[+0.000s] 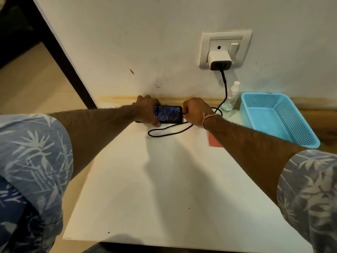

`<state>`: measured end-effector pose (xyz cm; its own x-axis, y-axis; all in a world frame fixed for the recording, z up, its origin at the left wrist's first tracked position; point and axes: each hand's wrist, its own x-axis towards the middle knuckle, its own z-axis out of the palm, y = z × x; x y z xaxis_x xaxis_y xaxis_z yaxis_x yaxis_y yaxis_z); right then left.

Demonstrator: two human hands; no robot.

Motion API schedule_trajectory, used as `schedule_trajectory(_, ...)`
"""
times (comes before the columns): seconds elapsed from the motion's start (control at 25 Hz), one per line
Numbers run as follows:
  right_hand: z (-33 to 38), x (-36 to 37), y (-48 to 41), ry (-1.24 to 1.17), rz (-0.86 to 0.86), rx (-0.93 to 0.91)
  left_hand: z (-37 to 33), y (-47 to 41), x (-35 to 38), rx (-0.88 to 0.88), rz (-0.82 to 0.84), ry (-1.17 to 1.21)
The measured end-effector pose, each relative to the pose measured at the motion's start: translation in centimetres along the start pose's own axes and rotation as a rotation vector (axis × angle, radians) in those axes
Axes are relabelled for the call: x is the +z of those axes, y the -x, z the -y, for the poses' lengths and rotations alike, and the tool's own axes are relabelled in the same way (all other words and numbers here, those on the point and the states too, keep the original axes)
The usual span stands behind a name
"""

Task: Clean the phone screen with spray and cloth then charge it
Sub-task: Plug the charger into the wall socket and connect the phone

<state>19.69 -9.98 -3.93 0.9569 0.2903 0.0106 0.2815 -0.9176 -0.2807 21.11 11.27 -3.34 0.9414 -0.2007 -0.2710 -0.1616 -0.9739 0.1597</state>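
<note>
The phone (168, 114) lies flat, screen up, at the far edge of the white table (164, 189), close against the wall. Its long axis runs left to right, parallel to the wall. The screen is lit; the text on it is too small and blurred to read. No brand marking is legible on any item.

The left hand (146, 110) covers the phone's left end, fingers wrapped over the far edge and thumb pressed at the near edge, clamping it in place. The right hand (196, 111) is closed at the phone's right end, fingers pinched together on the plug end of the black cable (226, 88).

The cable loops on the table and rises to the white charger (219, 60) seated in the wall socket (225, 49).

A clear spray bottle (231, 99) stands just beside a blue basket (279, 117). A red cloth (215, 141) lies partly hidden under the right forearm.
</note>
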Motion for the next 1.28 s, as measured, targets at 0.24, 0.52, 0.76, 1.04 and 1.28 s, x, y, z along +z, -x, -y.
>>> schedule_trajectory(0.24,0.1,0.3,0.1,-0.021,-0.042,0.043,-0.1,0.2,0.3,-0.02,-0.035,0.051)
schedule_trajectory(0.52,0.4,0.4,0.1,-0.011,-0.048,0.069,-0.2,0.3,0.6,-0.024,-0.059,0.059)
schedule_trajectory(0.76,0.5,0.5,0.0,0.015,-0.057,0.076,-0.1,0.4,0.8,-0.021,-0.071,0.046)
schedule_trajectory(1.04,0.4,0.9,-0.1,0.003,-0.068,0.094,-0.1,0.5,1.0,-0.028,-0.088,0.085)
schedule_trajectory(1.28,0.4,1.2,-0.1,-0.039,-0.09,0.12,-0.2,0.5,0.9,-0.03,-0.088,0.081)
